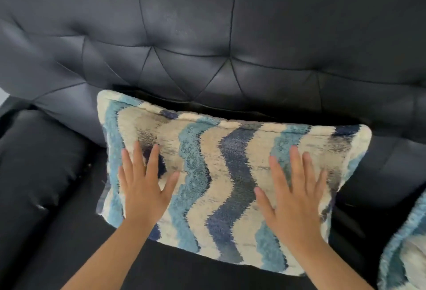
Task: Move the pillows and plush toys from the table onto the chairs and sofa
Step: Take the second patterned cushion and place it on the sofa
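A pillow (pixel 221 174) with wavy blue, navy and cream stripes leans against the tufted backrest of a black leather sofa (pixel 207 36), its lower edge on the seat. My left hand (pixel 144 188) lies flat on the pillow's left part, fingers straight and spread. My right hand (pixel 292 195) lies flat on its right part in the same way. Neither hand grips the fabric. A second pillow (pixel 408 250) of the same pattern shows at the right edge, mostly cut off.
The sofa's padded left armrest (pixel 34 162) runs along the left side. Bare black seat (pixel 175 273) shows in front of the pillow, between my forearms.
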Demonstrator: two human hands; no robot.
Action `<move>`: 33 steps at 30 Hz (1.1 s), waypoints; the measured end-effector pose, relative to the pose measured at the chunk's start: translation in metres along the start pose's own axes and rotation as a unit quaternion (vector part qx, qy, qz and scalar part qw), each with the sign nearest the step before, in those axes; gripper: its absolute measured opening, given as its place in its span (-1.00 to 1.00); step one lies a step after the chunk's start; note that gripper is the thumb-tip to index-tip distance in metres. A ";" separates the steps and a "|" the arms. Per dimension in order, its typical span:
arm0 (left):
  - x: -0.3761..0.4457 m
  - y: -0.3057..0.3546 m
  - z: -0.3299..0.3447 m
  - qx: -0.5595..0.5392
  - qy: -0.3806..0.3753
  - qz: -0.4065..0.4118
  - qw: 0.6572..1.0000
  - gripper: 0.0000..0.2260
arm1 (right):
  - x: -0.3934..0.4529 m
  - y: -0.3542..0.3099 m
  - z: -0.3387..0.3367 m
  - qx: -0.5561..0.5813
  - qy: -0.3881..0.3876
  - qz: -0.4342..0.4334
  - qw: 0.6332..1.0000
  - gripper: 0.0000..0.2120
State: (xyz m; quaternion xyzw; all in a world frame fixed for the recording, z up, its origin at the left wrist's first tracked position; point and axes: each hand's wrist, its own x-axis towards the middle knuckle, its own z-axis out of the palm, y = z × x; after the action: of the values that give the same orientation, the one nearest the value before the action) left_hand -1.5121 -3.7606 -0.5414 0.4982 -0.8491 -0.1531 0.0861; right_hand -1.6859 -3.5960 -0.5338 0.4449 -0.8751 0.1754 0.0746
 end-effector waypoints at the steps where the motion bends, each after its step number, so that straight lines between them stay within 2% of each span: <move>1: 0.005 -0.001 0.003 -0.001 0.007 0.007 1.000 -0.25 | 0.007 -0.004 0.007 -0.017 -0.013 -0.042 0.999 -0.44; 3: 0.016 -0.008 0.016 0.048 -0.075 -0.019 0.996 -0.14 | 0.018 0.001 0.037 -0.083 -0.072 -0.103 0.989 -0.36; 4: 0.018 -0.015 0.028 0.117 -0.138 -0.023 0.983 -0.13 | 0.019 0.007 0.058 -0.117 -0.111 -0.121 0.979 -0.33; 6: 0.023 -0.026 0.051 0.199 -0.237 -0.048 0.950 -0.26 | 0.022 0.016 0.092 -0.143 -0.166 -0.118 0.969 -0.31; 8: 0.030 -0.026 0.057 0.208 -0.275 -0.048 0.937 -0.35 | 0.023 0.016 0.101 -0.146 -0.178 -0.090 0.969 -0.32; 10: 0.022 -0.029 0.047 0.164 -0.244 -0.026 0.956 -0.33 | 0.018 0.009 0.085 -0.149 -0.148 -0.095 0.973 -0.33; 12: -0.003 -0.038 0.034 0.051 -0.093 0.006 0.994 -0.27 | 0.003 0.000 0.061 -0.103 -0.097 -0.089 0.986 -0.32; 13: -0.022 -0.042 0.030 -0.005 -0.024 0.000 1.000 -0.26 | -0.011 -0.008 0.048 -0.068 -0.082 -0.085 0.991 -0.32; 14: -0.040 -0.047 0.028 -0.036 0.006 -0.031 0.999 -0.26 | -0.027 -0.014 0.040 -0.040 -0.067 -0.095 0.992 -0.34; 15: -0.056 -0.052 0.031 -0.050 0.007 -0.067 0.996 -0.21 | -0.045 -0.016 0.039 -0.025 -0.066 -0.112 0.991 -0.37; 16: -0.067 -0.058 0.041 -0.049 -0.031 -0.107 0.993 -0.12 | -0.062 -0.011 0.047 -0.031 -0.077 -0.127 0.988 -0.40; 18: -0.075 -0.067 0.066 0.011 -0.176 -0.161 0.971 -0.02 | -0.079 0.010 0.075 -0.075 -0.139 -0.129 0.979 -0.41; 20: -0.061 -0.071 0.088 0.092 -0.259 -0.172 0.946 -0.14 | -0.074 0.023 0.106 -0.115 -0.210 -0.093 0.966 -0.38; 21: -0.052 -0.069 0.093 0.113 -0.276 -0.171 0.939 -0.21 | -0.066 0.024 0.114 -0.124 -0.238 -0.069 0.961 -0.37; 23: -0.045 -0.066 0.089 0.141 -0.293 -0.164 0.931 -0.25 | -0.058 0.021 0.114 -0.138 -0.262 -0.051 0.954 -0.37; 25: -0.048 -0.064 0.077 0.157 -0.309 -0.152 0.926 -0.26 | -0.065 0.019 0.105 -0.140 -0.241 -0.063 0.958 -0.40; 26: -0.052 -0.063 0.070 0.155 -0.302 -0.147 0.929 -0.28 | -0.071 0.021 0.102 -0.139 -0.230 -0.068 0.961 -0.40; 27: -0.058 -0.060 0.062 0.160 -0.290 -0.142 0.933 -0.30 | -0.076 0.018 0.092 -0.129 -0.253 -0.055 0.957 -0.41; 28: -0.067 -0.057 0.056 0.169 -0.275 -0.134 0.937 -0.34 | -0.082 0.017 0.087 -0.129 -0.230 -0.068 0.962 -0.43; 30: -0.083 -0.038 0.037 0.164 -0.259 -0.111 0.945 -0.41 | -0.086 0.011 0.065 -0.113 -0.248 -0.075 0.959 -0.54; 32: -0.104 -0.018 0.022 0.170 -0.249 -0.048 0.952 -0.42 | -0.089 0.008 0.039 -0.065 -0.255 -0.098 0.960 -0.39; 33: -0.119 -0.012 0.022 0.176 -0.195 0.026 0.964 -0.40 | -0.087 0.005 0.015 -0.017 -0.242 -0.088 0.966 -0.42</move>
State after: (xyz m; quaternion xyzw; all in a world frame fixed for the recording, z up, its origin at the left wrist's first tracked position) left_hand -1.4502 -3.6585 -0.5653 0.4433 -0.8758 -0.0933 -0.1663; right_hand -1.6380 -3.5337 -0.5740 0.5480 -0.8274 0.0403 -0.1165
